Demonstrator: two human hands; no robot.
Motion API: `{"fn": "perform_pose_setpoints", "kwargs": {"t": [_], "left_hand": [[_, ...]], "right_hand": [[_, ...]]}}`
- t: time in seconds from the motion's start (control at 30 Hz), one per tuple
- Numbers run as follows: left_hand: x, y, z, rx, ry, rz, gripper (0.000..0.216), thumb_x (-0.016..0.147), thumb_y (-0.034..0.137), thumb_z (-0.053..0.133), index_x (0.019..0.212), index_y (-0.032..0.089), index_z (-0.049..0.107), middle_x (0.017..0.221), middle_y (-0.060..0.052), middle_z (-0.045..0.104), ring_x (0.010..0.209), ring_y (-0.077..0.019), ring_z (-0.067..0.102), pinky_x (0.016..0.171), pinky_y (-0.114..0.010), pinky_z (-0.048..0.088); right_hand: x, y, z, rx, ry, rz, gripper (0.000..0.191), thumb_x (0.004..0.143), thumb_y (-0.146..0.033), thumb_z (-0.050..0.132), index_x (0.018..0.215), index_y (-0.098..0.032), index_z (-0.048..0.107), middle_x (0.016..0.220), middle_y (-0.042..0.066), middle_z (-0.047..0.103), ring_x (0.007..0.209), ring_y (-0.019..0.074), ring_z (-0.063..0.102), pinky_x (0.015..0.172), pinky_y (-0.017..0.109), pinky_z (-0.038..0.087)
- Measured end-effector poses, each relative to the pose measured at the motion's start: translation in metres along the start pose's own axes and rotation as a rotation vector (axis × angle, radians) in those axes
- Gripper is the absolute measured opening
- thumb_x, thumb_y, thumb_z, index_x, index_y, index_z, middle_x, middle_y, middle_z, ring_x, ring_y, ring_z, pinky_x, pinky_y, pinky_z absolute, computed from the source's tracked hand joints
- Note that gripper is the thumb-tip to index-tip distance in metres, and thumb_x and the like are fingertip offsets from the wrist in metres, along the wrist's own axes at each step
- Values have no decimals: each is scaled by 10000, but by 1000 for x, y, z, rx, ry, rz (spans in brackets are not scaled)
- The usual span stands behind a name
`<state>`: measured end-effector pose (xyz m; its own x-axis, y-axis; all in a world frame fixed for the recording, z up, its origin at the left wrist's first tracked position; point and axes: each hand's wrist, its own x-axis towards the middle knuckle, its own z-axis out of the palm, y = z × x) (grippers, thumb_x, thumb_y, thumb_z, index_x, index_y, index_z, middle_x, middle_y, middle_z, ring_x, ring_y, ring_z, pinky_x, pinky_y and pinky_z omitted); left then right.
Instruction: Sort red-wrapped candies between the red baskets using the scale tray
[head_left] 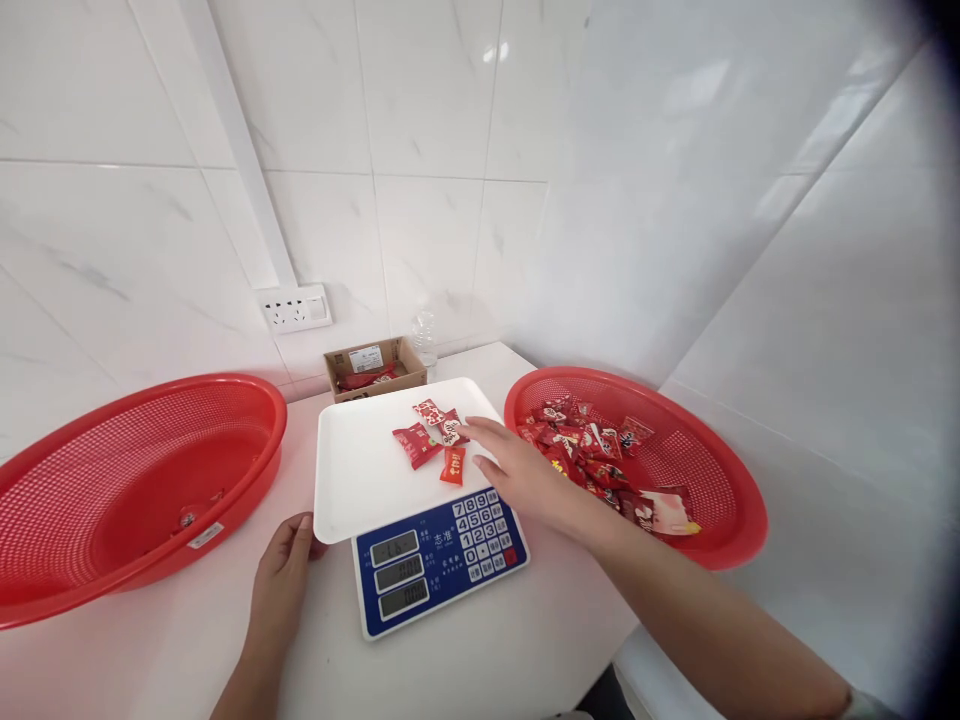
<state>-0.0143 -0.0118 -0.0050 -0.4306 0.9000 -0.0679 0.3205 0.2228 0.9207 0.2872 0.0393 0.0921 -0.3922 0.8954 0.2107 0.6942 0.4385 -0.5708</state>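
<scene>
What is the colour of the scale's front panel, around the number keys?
Blue; the front panel shows best in the head view.

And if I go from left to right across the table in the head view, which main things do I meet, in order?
Red oval plastic basket with a white label, the person's left hand, blue-and-white electronic scale topped by a flat white tray, another red oval plastic basket holding shiny red packets.

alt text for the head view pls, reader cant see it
A person's right-hand grip is close to a few small red packets on the white tray of a digital scale, the left-hand grip at the tray's near left corner. A red basket holding more packets stands right, another red basket left, an open cardboard box behind.
</scene>
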Motion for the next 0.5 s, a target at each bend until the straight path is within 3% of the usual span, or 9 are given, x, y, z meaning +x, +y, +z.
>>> {"fn": "perform_pose_setpoints", "kwargs": {"t": [0.2,0.43,0.5], "left_hand": [[-5,8,1,3,-12,-11,428,774,580,466,922,204,606,706,-15,619,733,-236,588,723,-362,471],[-3,7,1,7,-14,-17,494,733,642,450,907,206,605,706,-20,622,743,-246,593,719,-362,473],[-2,5,0,1,-22,-15,522,731,655,443,933,202,605,710,-20,623,743,-244,592,730,-366,474]], "right_hand": [[6,1,25,-98,-13,-8,303,880,-116,488,1085,-175,703,1169,87,671,1125,221,575,1020,383,434],[32,-8,31,-175,-31,1,275,888,-152,498,1032,-209,726,1161,74,671,1109,258,552,990,417,414],[38,-10,33,-191,-8,28,291,918,-220,482,1124,-205,686,1230,95,624,1183,263,503,1029,426,374]]}}
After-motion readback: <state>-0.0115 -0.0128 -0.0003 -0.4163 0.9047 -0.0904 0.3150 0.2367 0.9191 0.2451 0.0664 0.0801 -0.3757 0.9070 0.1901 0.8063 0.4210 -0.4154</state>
